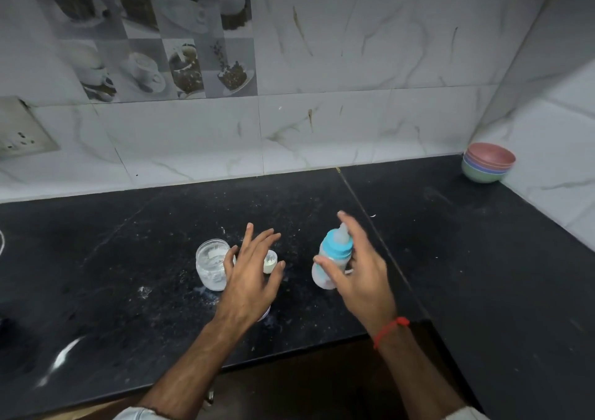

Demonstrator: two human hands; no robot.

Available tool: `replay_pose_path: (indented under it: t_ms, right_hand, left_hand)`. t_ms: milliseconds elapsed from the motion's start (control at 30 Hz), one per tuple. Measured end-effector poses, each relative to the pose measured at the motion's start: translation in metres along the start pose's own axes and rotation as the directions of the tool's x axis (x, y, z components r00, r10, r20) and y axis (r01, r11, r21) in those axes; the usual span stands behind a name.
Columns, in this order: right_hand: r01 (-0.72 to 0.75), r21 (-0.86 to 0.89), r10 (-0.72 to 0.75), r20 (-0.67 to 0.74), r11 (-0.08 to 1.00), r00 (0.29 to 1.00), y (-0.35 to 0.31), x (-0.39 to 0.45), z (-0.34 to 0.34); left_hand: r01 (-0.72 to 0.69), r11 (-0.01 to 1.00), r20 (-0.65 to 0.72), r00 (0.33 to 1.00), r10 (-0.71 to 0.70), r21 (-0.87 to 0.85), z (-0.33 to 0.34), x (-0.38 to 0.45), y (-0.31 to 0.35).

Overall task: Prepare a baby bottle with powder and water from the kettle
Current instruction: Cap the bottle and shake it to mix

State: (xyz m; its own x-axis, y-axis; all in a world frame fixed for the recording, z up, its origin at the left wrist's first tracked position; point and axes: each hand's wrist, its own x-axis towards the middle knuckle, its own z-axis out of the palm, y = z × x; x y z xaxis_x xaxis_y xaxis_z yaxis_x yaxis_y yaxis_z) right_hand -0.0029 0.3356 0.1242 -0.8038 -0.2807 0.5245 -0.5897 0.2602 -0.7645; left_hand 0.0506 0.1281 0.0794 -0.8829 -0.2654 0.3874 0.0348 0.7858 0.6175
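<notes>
The baby bottle [331, 258], with a blue collar, a clear teat and milky white contents, leans tilted just above the black counter [483, 258]. My right hand [360, 271] holds it loosely, thumb across its front and fingers stretched out behind it. My left hand [251, 274] hovers open with fingers spread, in front of a clear powder jar [211, 263] that stands without a lid. A small white cap [270, 260] shows between my left fingers. No kettle is recognisable.
White powder is spilled on the counter around the jar. A stack of coloured bowls [487, 162] sits in the far right corner. A wall socket [19, 130] is at the left. A clear lid edge [265, 315] peeks out under my left wrist.
</notes>
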Motion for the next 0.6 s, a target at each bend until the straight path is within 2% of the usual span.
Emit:
replay_pose_path:
  t_ms: [33,67,133,200,233,300,333,400,467,500,533,600]
  right_hand:
    - [-0.031,-0.011,0.032,0.034,0.999,0.999,0.002,-0.001,0.0]
    - [-0.027,0.024,0.027,-0.012,0.999,1.0,0.001,0.001,-0.002]
    - [0.039,0.143,-0.009,-0.201,0.989,0.979,-0.003,0.008,-0.006]
    - [0.165,0.111,-0.124,-0.307,0.98,0.944,-0.003,0.012,-0.007]
    - [0.149,0.08,-0.123,-0.266,0.986,0.956,-0.004,0.013,-0.005]
    - [-0.007,0.003,0.007,-0.026,1.0,1.0,-0.004,0.013,-0.002]
    - [-0.044,-0.017,0.045,0.028,0.999,0.999,-0.003,0.013,-0.003]
    - [0.017,0.047,-0.013,-0.087,0.999,0.996,-0.007,0.017,-0.008]
    - [0.15,0.113,-0.115,-0.269,0.982,0.956,-0.011,0.02,-0.012]
    - [0.192,0.107,-0.151,-0.304,0.976,0.941,-0.011,0.021,-0.01]
    - [0.163,0.087,-0.133,-0.277,0.983,0.952,-0.012,0.022,-0.007]
    - [-0.013,0.002,0.013,-0.081,1.0,0.997,-0.01,0.019,-0.002]
  left_hand:
    - [-0.011,1.0,0.004,1.0,0.011,0.001,0.001,0.0,0.0]
    - [-0.017,1.0,0.003,1.0,0.017,0.002,0.001,0.001,0.0]
    - [-0.008,1.0,-0.002,1.0,0.008,0.0,0.002,0.002,-0.001]
    - [0.013,1.0,0.003,1.0,-0.013,-0.001,0.002,0.003,-0.003]
    - [0.021,1.0,0.006,1.0,-0.021,0.001,0.002,0.003,-0.003]
    - [0.015,1.0,0.007,1.0,-0.015,0.004,0.002,0.003,-0.003]
    - [0.008,1.0,0.006,1.0,-0.009,0.005,0.002,0.003,-0.003]
    - [0.008,1.0,-0.001,1.0,-0.008,0.005,0.002,0.004,-0.004]
    - [0.03,1.0,0.0,1.0,-0.03,0.005,0.003,0.004,-0.006]
    - [0.044,0.999,0.003,0.999,-0.044,0.004,0.003,0.003,-0.007]
    - [0.053,0.999,0.008,0.999,-0.053,0.005,0.003,0.003,-0.007]
    - [0.044,0.999,0.016,0.999,-0.044,0.008,0.004,0.002,-0.005]
